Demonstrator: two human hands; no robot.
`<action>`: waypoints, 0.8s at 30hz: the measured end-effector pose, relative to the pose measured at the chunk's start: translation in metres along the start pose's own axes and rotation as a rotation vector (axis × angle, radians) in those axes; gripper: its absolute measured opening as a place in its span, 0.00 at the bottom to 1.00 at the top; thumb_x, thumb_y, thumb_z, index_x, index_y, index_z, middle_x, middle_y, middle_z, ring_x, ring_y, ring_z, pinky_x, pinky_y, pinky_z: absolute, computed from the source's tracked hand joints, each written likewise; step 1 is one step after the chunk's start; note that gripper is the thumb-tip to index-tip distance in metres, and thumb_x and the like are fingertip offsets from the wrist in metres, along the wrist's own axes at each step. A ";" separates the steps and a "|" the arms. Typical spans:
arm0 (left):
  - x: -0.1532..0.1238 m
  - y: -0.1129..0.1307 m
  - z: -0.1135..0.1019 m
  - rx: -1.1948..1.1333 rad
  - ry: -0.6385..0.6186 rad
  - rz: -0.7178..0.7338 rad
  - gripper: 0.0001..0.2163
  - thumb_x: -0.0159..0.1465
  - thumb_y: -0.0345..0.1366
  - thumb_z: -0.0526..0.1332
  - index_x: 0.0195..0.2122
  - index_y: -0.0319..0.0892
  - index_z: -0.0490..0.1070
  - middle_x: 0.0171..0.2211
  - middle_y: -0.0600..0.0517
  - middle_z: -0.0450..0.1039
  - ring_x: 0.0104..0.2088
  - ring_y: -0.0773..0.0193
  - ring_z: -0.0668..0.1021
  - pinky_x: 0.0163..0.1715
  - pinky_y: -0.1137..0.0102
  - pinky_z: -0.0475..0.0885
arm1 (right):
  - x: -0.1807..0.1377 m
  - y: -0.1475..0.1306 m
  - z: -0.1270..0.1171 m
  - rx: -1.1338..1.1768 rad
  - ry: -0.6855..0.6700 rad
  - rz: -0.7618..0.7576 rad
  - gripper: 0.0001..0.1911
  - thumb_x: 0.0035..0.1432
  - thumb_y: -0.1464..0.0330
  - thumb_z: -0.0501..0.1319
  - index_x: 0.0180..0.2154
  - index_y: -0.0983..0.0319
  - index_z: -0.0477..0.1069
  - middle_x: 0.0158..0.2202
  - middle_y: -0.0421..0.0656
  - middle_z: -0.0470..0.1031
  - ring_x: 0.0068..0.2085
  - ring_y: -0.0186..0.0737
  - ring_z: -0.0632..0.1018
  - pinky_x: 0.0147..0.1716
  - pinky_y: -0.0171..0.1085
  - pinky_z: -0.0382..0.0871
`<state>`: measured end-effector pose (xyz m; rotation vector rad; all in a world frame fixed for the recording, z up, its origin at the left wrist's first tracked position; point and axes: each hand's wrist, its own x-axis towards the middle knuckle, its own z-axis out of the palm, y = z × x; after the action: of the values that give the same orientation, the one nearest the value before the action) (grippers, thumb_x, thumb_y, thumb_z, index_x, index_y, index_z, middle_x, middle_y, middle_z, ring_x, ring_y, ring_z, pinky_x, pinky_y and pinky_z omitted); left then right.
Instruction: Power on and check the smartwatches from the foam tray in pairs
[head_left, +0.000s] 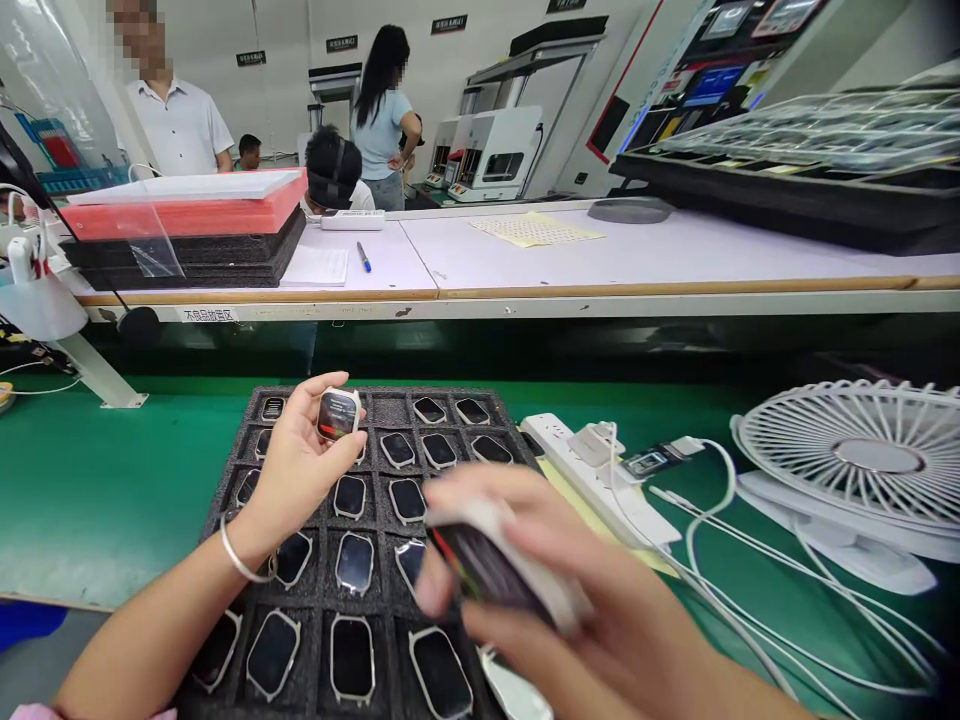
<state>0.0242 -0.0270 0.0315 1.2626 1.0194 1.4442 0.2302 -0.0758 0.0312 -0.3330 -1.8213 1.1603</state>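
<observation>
A smartwatch without a strap, its screen lit with text and a red mark, is pinched in my left hand above the far part of a black foam tray. My right hand, smeared by motion, grips another watch body with a dark screen and a red streak. It is close to the camera, over the tray's right side. Several strapless watches, such as this dark-screened watch, lie face up in the tray's compartments. Below my right hand, a pale rounded object is partly hidden.
Right of the tray lie a white power strip, loose white cables and a white fan. A raised shelf runs behind, bearing stacked foam trays and a pen. Several people are beyond it.
</observation>
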 end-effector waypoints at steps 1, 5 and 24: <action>0.003 -0.009 0.000 0.020 0.015 0.002 0.24 0.54 0.28 0.69 0.52 0.43 0.67 0.39 0.53 0.75 0.39 0.67 0.76 0.40 0.73 0.72 | 0.010 0.013 -0.001 0.123 0.127 0.052 0.25 0.68 0.71 0.58 0.62 0.43 0.65 0.58 0.45 0.72 0.39 0.37 0.82 0.41 0.42 0.78; 0.010 -0.037 -0.002 0.048 0.048 -0.045 0.27 0.52 0.28 0.68 0.53 0.43 0.65 0.40 0.53 0.73 0.37 0.68 0.76 0.37 0.73 0.72 | 0.043 0.071 -0.013 0.608 0.402 0.512 0.24 0.53 0.75 0.67 0.52 0.55 0.71 0.50 0.45 0.79 0.38 0.40 0.82 0.41 0.41 0.75; 0.013 -0.059 -0.007 -0.092 0.001 -0.320 0.28 0.53 0.28 0.66 0.57 0.42 0.66 0.45 0.49 0.77 0.28 0.69 0.82 0.35 0.70 0.79 | 0.043 0.112 -0.026 0.566 0.430 0.643 0.27 0.46 0.76 0.66 0.50 0.57 0.69 0.43 0.41 0.80 0.31 0.35 0.80 0.36 0.38 0.71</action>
<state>0.0235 -0.0009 -0.0235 0.9814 1.0875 1.2298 0.2021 0.0241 -0.0337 -0.7927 -0.9665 1.8133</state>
